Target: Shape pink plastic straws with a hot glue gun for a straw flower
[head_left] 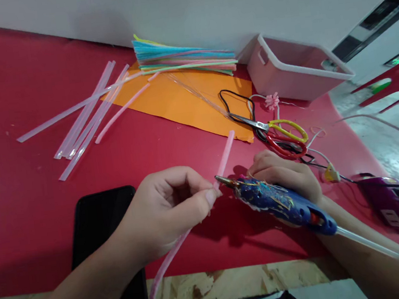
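Note:
A long pink fuzzy stem (227, 153) is pinched between the thumb and fingers of my left hand (177, 205). Its short end points up and away, and its long end hangs below the hand past the table edge. My right hand (286, 175) is wrapped round a blue hot glue gun (282, 202) smeared with dried glue. The gun's metal nozzle (225, 181) is at the stem, just beside my left fingertips; whether they touch is hard to tell. A clear glue stick (367, 241) sticks out of the gun's rear.
Translucent glue sticks (70, 107) lie at the left, near a black phone (102, 219). Behind are an orange sheet (179, 101), coloured fuzzy stems (180, 55), scissors (285, 134) and a pink bin (288, 70). Cables and a purple power strip (395, 203) lie right.

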The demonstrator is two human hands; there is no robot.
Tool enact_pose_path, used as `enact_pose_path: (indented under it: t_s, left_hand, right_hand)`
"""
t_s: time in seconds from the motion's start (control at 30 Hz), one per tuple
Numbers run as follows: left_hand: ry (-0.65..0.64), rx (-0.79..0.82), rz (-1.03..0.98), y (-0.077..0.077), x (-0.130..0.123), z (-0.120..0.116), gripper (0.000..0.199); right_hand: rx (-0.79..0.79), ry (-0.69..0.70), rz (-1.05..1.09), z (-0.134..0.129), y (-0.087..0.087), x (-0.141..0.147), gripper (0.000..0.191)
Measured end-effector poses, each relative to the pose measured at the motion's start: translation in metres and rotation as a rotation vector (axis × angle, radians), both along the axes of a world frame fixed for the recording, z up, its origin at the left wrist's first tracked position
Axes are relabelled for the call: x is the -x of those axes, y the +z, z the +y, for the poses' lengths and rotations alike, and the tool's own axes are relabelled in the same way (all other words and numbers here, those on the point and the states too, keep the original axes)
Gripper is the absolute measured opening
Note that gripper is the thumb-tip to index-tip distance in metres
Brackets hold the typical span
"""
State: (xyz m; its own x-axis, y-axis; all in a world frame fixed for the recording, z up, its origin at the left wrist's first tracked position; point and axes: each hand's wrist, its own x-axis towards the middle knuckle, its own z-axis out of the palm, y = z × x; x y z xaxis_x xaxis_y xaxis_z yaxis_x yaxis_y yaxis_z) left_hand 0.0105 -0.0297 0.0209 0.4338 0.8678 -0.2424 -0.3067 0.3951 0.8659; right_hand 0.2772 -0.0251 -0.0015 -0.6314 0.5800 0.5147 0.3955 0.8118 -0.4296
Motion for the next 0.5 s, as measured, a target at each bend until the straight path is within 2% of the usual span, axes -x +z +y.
enact_pose_path:
  t_s: [0.27, 0.5]
  left_hand:
    - [-0.002, -0.006, 0.005, -0.0015, 0.0007, -0.0004, 0.018]
    - [-0.006, -0.013, 0.015, -0.0029, 0.0019, -0.0018, 0.018]
  right_hand:
    - [0.004, 0.01, 0.02, 0.0004, -0.0013, -0.0004, 0.018]
    - [-0.001, 0.012, 0.014, 0.0003, -0.0018, -0.0024, 0.022]
